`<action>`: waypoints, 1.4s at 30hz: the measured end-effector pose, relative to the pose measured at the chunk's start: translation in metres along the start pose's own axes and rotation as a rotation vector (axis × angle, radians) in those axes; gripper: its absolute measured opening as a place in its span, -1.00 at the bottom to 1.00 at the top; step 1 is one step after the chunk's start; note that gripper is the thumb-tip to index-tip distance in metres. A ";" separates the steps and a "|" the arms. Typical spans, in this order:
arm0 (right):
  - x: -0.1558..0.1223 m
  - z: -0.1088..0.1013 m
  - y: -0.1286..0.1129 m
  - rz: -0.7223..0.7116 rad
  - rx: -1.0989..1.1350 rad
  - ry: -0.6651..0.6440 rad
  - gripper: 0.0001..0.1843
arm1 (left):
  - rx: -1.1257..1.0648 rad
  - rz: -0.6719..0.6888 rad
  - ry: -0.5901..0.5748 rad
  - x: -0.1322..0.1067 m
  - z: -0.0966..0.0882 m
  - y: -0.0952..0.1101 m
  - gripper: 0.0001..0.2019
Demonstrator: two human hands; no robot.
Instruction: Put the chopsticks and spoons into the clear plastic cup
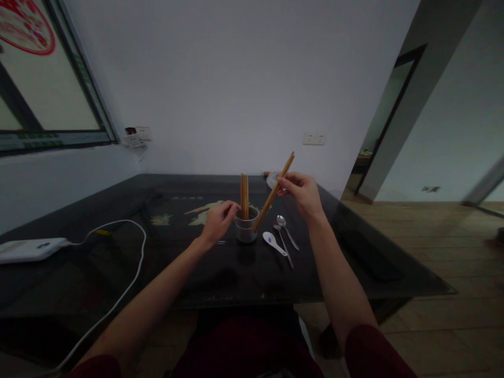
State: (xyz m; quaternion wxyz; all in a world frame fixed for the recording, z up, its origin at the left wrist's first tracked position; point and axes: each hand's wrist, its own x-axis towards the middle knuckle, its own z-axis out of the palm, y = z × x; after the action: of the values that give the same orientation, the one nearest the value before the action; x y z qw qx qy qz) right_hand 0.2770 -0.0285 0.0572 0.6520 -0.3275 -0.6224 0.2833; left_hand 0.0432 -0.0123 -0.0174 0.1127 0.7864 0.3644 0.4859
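A metal cup (246,234) stands upright on the dark table, with several wooden chopsticks (244,197) in it. At the cup's left rim, my left hand (218,220) is closed, its fingertips on the rim close to the chopsticks. My right hand (303,193) grips a few more chopsticks (271,197) near their upper end. These slant down to the left, and their lower tips are beside the cup's right side. To the right of the cup lie a white ceramic spoon (274,243) and two metal spoons (281,220).
The glossy black table (189,283) meets a white wall at the back. A crumpled clear plastic piece (271,180) lies behind my right hand. At left is a white device (31,249) with a white cable (142,247). A dark flat object (370,254) lies at right.
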 end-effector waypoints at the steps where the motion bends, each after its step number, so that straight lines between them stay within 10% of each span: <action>1: 0.006 0.001 -0.002 -0.021 0.006 0.024 -0.73 | -0.058 -0.034 0.025 0.000 0.001 -0.009 -0.70; 11: 0.048 0.016 0.018 -0.067 -0.058 0.158 -0.67 | -0.358 -0.266 0.115 0.000 0.014 -0.062 -0.68; 23: 0.056 0.037 0.071 0.224 -0.212 -0.054 -0.77 | -0.345 -0.278 -0.246 -0.016 0.040 -0.060 -0.24; 42: 0.057 0.048 0.099 0.495 -0.249 -0.145 -0.83 | -0.327 -0.395 -0.302 -0.026 0.054 -0.069 -0.28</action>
State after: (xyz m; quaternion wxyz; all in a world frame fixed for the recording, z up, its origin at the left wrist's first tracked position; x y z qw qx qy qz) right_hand 0.2371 0.0814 0.0164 0.4718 -0.5257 -0.5985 0.3779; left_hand 0.0501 0.0279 -0.0988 0.3831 0.7350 0.4064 0.3845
